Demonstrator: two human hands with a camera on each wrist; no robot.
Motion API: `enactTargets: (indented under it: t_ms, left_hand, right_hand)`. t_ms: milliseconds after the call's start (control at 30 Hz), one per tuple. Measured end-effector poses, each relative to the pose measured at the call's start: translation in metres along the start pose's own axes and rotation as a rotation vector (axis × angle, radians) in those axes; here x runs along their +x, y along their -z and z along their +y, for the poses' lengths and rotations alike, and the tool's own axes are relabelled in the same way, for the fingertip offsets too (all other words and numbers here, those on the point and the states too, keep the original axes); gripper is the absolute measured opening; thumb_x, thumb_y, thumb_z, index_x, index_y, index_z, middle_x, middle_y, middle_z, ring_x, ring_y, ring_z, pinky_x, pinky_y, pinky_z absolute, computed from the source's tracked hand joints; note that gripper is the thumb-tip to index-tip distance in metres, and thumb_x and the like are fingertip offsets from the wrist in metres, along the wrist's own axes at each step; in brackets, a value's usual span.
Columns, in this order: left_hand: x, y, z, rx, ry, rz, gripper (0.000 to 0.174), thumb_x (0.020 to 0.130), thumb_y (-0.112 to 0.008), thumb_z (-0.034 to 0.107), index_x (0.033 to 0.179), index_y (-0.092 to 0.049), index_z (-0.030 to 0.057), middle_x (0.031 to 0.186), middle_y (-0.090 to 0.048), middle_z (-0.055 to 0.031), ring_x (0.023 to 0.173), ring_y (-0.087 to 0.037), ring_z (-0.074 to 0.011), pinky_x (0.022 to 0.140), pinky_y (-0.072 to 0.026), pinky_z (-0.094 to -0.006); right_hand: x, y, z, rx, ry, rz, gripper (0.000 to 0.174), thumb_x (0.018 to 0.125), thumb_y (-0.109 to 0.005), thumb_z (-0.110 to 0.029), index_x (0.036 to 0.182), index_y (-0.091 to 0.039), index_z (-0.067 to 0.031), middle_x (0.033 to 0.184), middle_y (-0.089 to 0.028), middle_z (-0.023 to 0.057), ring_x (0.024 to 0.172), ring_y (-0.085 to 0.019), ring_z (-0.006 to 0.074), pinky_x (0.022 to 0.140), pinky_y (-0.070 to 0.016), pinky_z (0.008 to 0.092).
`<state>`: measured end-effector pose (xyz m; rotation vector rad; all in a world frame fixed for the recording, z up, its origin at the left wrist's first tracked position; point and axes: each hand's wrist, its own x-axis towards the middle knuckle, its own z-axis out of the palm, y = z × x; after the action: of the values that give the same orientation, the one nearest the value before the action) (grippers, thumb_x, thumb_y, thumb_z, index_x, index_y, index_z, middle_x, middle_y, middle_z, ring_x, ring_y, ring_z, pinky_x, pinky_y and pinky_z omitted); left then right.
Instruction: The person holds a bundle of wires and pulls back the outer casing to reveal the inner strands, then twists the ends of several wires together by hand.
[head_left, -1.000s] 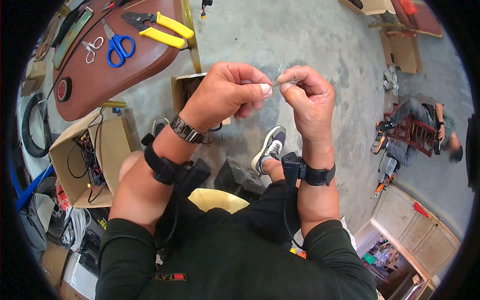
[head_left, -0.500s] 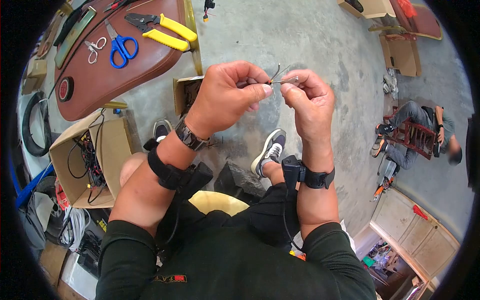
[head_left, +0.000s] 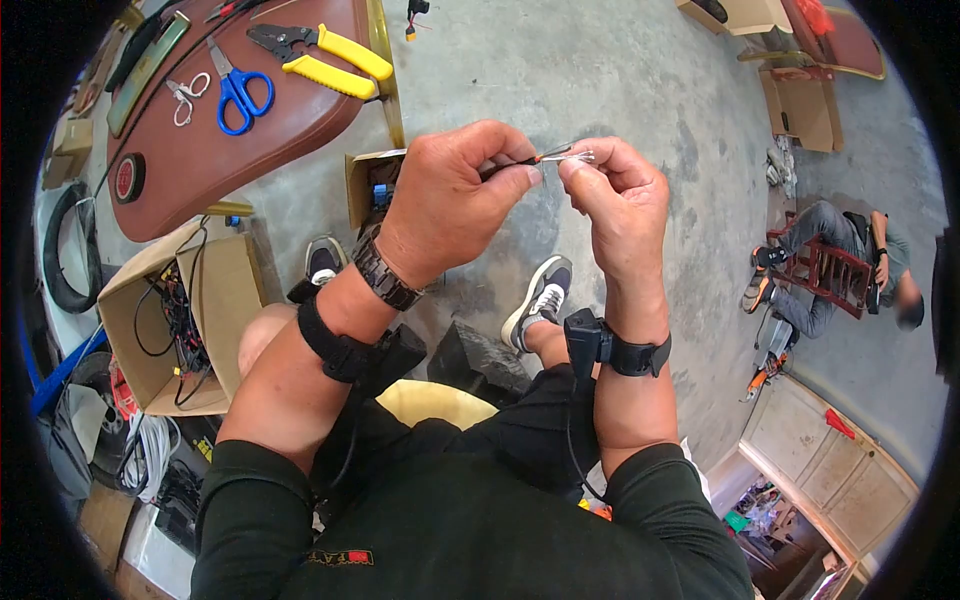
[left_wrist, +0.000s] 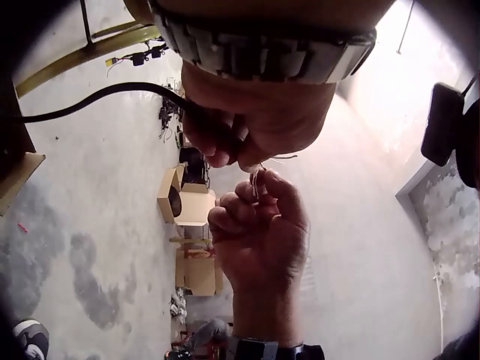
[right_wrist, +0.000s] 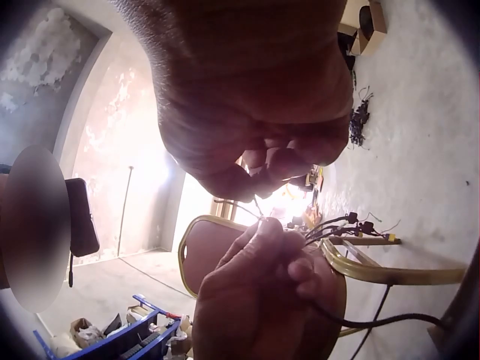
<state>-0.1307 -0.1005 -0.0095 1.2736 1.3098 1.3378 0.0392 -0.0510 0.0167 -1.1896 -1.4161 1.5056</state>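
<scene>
A black cable [left_wrist: 127, 87] runs into my left hand [head_left: 450, 195], whose thumb and fingers pinch it near its end. Thin wire strands [head_left: 566, 156] come out of that end, with a small orange bit at their base. My right hand [head_left: 625, 205] pinches the strands between thumb and index finger, just right of the left fingertips. In the left wrist view the strands [left_wrist: 256, 182] pass between both hands' fingertips, and one strand sticks out sideways. The right wrist view shows the left hand [right_wrist: 262, 300] below the right hand [right_wrist: 255, 97], fingertips close together.
On the brown padded surface [head_left: 230, 170] at upper left lie yellow-handled pliers [head_left: 330, 65], blue scissors [head_left: 238, 95] and small white-handled scissors [head_left: 184, 98]. An open box [head_left: 225, 320] of cables stands below it. A seated person [head_left: 835, 250] is at the right.
The left hand has turned slightly, and the dark cable end with its orange bit now shows. The spread strands lie closer together, pointing toward the right hand.
</scene>
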Motion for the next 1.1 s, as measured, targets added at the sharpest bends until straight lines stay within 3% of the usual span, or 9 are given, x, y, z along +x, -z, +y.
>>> enactTargets:
  t_ms: [33,133,233,333,500,600,700,833,1100]
  left_hand:
    - [0.0001,0.0002,0.0005,0.012,-0.014,0.005,0.01,0.084,-0.073,0.005,0.091,-0.067,0.0002,0.072,-0.064,0.0026,0.064,-0.055,-0.0021,0.055,-0.0441,-0.0192]
    - [0.0008,-0.0008,0.0027,0.031,-0.028,0.045,0.008,0.08,-0.071,0.005,0.084,-0.067,-0.0007,0.071,-0.068,-0.0117,0.062,-0.065,-0.0157,0.057,-0.0494,-0.0272]
    - [0.001,-0.0003,0.0039,0.073,-0.054,0.051,0.008,0.079,-0.071,0.004,0.084,-0.066,-0.0002,0.071,-0.068,-0.0124,0.062,-0.066,-0.0197,0.057,-0.0497,-0.0288]
    - [0.0009,0.0005,-0.0011,0.137,-0.114,0.048,0.011,0.082,-0.074,0.004,0.089,-0.067,0.0003,0.068,-0.064,0.0002,0.062,-0.056,-0.0031,0.055,-0.045,-0.0208]
    - [0.0012,0.0003,-0.0005,0.157,-0.127,0.049,0.01,0.081,-0.074,0.004,0.088,-0.067,0.0009,0.067,-0.064,-0.0011,0.062,-0.057,-0.0038,0.055,-0.0457,-0.0211]
    - [0.0015,0.0006,-0.0008,0.157,-0.104,0.04,0.011,0.082,-0.075,0.005,0.089,-0.067,0.0006,0.068,-0.065,-0.0009,0.062,-0.057,-0.0039,0.056,-0.046,-0.0211]
    - [0.0012,0.0007,0.0004,0.102,-0.045,0.022,0.012,0.082,-0.075,0.006,0.089,-0.067,0.0,0.07,-0.066,-0.0004,0.063,-0.058,-0.0041,0.056,-0.046,-0.0206]
    - [0.0013,0.0019,-0.0038,-0.074,0.103,-0.017,0.012,0.083,-0.075,0.006,0.09,-0.067,-0.0008,0.074,-0.067,-0.0003,0.064,-0.057,-0.004,0.055,-0.0457,-0.0197]
    - [0.0022,0.0019,-0.0042,-0.085,0.102,-0.023,0.01,0.083,-0.073,0.004,0.09,-0.067,-0.0011,0.074,-0.065,0.0005,0.064,-0.056,-0.0029,0.055,-0.045,-0.0195]
  right_hand:
    - [-0.0001,-0.0004,0.0001,-0.005,-0.003,0.003,0.004,0.085,-0.067,-0.002,0.089,-0.068,-0.0008,0.077,-0.061,-0.0048,0.068,-0.051,0.0014,0.06,-0.0403,0.0187]
    - [0.0002,-0.0019,0.0008,-0.02,-0.013,0.005,0.004,0.085,-0.067,-0.002,0.089,-0.068,-0.0009,0.076,-0.06,-0.0057,0.067,-0.05,0.001,0.059,-0.0391,0.0185]
    - [0.001,-0.0026,0.0017,-0.026,-0.03,0.002,0.004,0.085,-0.068,-0.003,0.088,-0.068,-0.001,0.075,-0.059,-0.0065,0.066,-0.048,0.0004,0.057,-0.0374,0.0183]
    - [0.0012,-0.0051,0.0017,-0.018,-0.04,0.009,0.004,0.085,-0.068,-0.003,0.088,-0.068,-0.0011,0.074,-0.059,-0.0071,0.065,-0.047,-0.0001,0.056,-0.0358,0.0181]
    - [0.0018,-0.0036,0.0038,-0.047,-0.042,-0.002,0.009,0.085,-0.065,-0.002,0.093,-0.068,-0.0012,0.076,-0.063,0.0002,0.063,-0.052,0.0048,0.056,-0.0394,0.02]
    - [0.0023,-0.0055,0.004,-0.026,-0.028,0.019,0.005,0.084,-0.067,-0.002,0.089,-0.069,-0.0013,0.072,-0.057,-0.0078,0.063,-0.045,-0.0004,0.055,-0.0338,0.0177]
    - [0.0025,-0.0043,0.0049,-0.029,-0.014,0.016,0.005,0.084,-0.067,-0.003,0.088,-0.07,-0.0015,0.072,-0.057,-0.0082,0.062,-0.044,-0.0006,0.054,-0.0327,0.0176]
    - [0.0028,-0.0031,0.0036,-0.034,-0.013,-0.001,0.009,0.085,-0.064,-0.002,0.09,-0.071,-0.0007,0.074,-0.061,-0.0053,0.066,-0.05,0.0012,0.057,-0.0378,0.0183]
    - [0.0035,-0.0002,0.0016,-0.018,-0.014,-0.032,0.014,0.085,-0.06,-0.001,0.093,-0.072,-0.0004,0.076,-0.065,0.0004,0.069,-0.056,0.0047,0.061,-0.0439,0.0201]
